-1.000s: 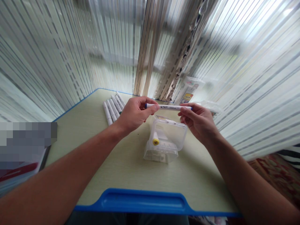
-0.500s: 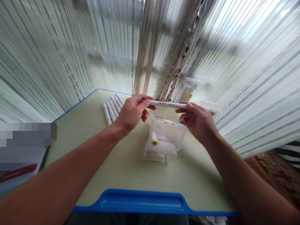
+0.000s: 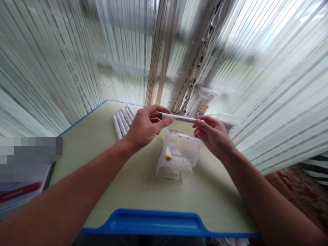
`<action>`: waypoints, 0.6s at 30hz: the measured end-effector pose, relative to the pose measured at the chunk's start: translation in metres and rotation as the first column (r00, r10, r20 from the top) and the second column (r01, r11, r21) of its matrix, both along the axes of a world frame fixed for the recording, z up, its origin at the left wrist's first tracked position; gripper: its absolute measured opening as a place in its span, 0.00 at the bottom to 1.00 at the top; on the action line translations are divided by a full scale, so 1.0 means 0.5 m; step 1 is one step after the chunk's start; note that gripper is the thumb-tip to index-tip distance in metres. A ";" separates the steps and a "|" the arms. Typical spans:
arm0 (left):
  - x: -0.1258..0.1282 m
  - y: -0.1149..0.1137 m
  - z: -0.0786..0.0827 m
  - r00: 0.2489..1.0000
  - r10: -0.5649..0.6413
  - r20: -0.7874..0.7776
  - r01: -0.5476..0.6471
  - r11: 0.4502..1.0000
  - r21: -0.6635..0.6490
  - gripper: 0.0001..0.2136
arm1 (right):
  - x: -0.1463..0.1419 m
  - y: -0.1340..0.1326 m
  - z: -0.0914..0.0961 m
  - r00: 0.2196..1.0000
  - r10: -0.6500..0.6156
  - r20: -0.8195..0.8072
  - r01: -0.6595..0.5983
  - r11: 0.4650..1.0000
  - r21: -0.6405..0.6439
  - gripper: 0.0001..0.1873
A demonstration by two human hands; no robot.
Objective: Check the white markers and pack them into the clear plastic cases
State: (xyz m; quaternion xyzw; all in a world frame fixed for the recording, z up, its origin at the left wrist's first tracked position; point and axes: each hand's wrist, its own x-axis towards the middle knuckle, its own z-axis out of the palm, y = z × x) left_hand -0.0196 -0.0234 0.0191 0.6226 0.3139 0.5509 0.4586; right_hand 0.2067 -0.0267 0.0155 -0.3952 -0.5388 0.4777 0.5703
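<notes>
A white marker pen [image 3: 179, 118] with a blue end is held level above the table, gripped at both ends. My left hand [image 3: 145, 126] pinches its left, blue end. My right hand [image 3: 211, 135] pinches its right end. Below the pen stands a clear plastic box [image 3: 179, 157] with its lid raised, and one yellow-capped marker [image 3: 168, 155] stands inside it. Several white markers [image 3: 123, 119] lie side by side on the table, left of my left hand.
The small table [image 3: 133, 184] has a pale green top and a blue rim with a blue tray edge [image 3: 156, 222] at the front. Clear plastic packets [image 3: 205, 102] lie at the far right. Striped curtains [image 3: 77, 61] close in on all sides. A blurred-out patch covers the left edge.
The pen stays held between both hands, with its blue left end hidden half a second ago and showing again now. My right hand's fingers have shifted slightly along it.
</notes>
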 end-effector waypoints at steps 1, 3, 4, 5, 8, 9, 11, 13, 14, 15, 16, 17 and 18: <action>0.000 0.000 0.000 1.000 -0.006 0.005 0.006 1.000 -0.003 0.14 | -0.001 0.000 -0.001 1.000 0.001 -0.003 -0.001 1.000 -0.008 0.13; 0.000 0.000 0.001 1.000 -0.022 0.016 0.022 1.000 -0.009 0.15 | -0.002 0.000 -0.002 1.000 0.002 -0.005 -0.002 1.000 -0.026 0.13; 0.000 -0.001 0.001 0.999 -0.034 0.024 0.034 0.999 -0.011 0.16 | -0.003 0.001 -0.002 1.000 0.001 -0.003 -0.001 0.999 -0.036 0.13; 0.000 -0.002 0.002 0.998 -0.048 0.031 0.048 0.999 -0.013 0.17 | -0.004 0.001 -0.002 1.000 -0.001 -0.003 0.001 0.999 -0.047 0.14; 0.001 -0.006 0.004 0.995 -0.091 0.044 0.092 0.996 -0.009 0.17 | -0.006 0.002 -0.003 1.000 -0.008 -0.008 0.008 0.996 -0.085 0.16; 0.001 -0.007 0.005 0.994 -0.103 0.046 0.104 0.995 -0.006 0.17 | -0.007 0.002 -0.003 1.000 -0.009 -0.012 0.008 0.995 -0.099 0.17; 0.002 -0.010 0.007 0.991 -0.121 0.051 0.121 0.993 0.000 0.16 | -0.008 0.002 -0.004 1.000 -0.007 -0.021 0.004 0.992 -0.126 0.18; 0.002 -0.013 0.008 0.990 -0.132 0.054 0.132 0.991 0.004 0.15 | -0.010 0.001 -0.006 0.999 0.002 -0.033 -0.007 0.989 -0.150 0.18; 0.002 -0.014 0.009 0.989 -0.136 0.053 0.136 0.991 0.004 0.15 | -0.010 0.001 -0.007 0.999 0.009 -0.038 -0.015 0.987 -0.160 0.18; 0.002 -0.015 0.009 0.989 -0.142 0.049 0.142 0.990 0.005 0.15 | -0.011 0.000 -0.009 0.999 0.017 -0.042 -0.023 0.985 -0.168 0.18; 0.002 -0.015 0.010 0.988 -0.148 0.042 0.148 0.989 0.004 0.15 | -0.011 0.000 -0.011 0.999 0.023 -0.044 -0.031 0.984 -0.175 0.18; 0.001 -0.016 0.010 0.987 -0.155 0.036 0.155 0.988 0.003 0.15 | -0.011 -0.001 -0.012 0.999 0.030 -0.044 -0.037 0.983 -0.181 0.17; 0.001 -0.016 0.010 0.986 -0.164 0.030 0.164 0.986 0.001 0.15 | -0.011 -0.001 -0.014 0.998 0.036 -0.043 -0.043 0.982 -0.186 0.17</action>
